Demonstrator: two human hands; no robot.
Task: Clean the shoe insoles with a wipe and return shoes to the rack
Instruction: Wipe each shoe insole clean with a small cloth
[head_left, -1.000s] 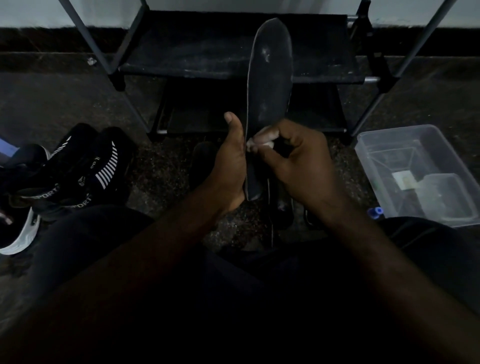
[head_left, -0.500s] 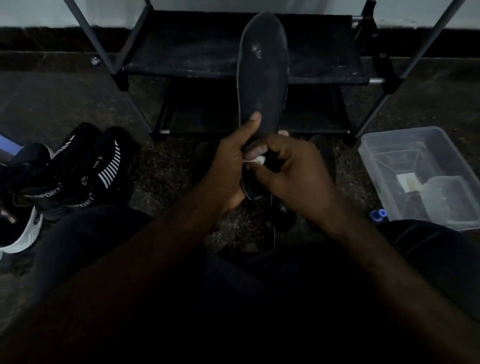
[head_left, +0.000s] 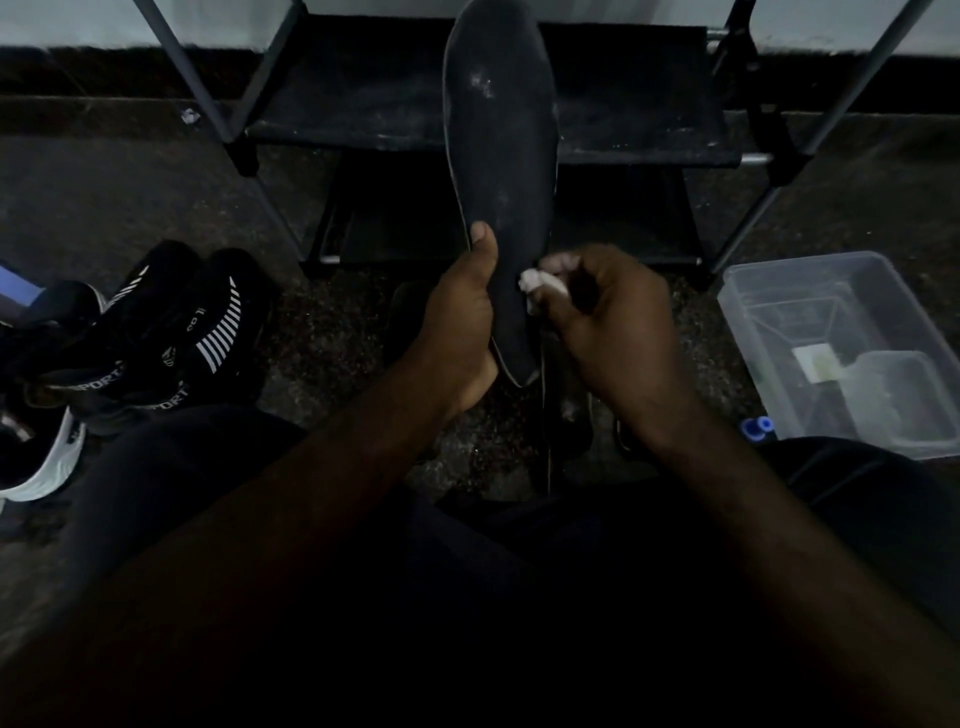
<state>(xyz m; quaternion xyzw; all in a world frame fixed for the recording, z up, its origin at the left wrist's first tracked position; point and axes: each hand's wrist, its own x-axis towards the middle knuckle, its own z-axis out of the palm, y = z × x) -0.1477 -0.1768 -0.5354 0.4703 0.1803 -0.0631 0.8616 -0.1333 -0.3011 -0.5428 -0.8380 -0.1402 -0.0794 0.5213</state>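
Observation:
A long dark insole (head_left: 498, 135) stands upright in the middle of the view, its flat face toward me, with pale dusty marks near the toe. My left hand (head_left: 460, 327) grips its heel end, thumb pressed along the left edge. My right hand (head_left: 608, 322) pinches a small crumpled white wipe (head_left: 532, 283) against the insole's right edge, just above the heel. Black shoes with white stripes (head_left: 171, 332) lie on the floor at the left. The dark shoe rack (head_left: 395, 130) stands behind the insole.
A clear plastic bin (head_left: 852, 343) with a smaller container inside sits on the floor at the right. A small blue cap (head_left: 757, 427) lies by its near corner. A dark shoe (head_left: 566, 415) rests on the floor under my hands. My dark-trousered legs fill the foreground.
The insole has turned from edge-on to face me flat. My left thumb shifted to its left edge, and my right hand with the wipe slid to the right edge.

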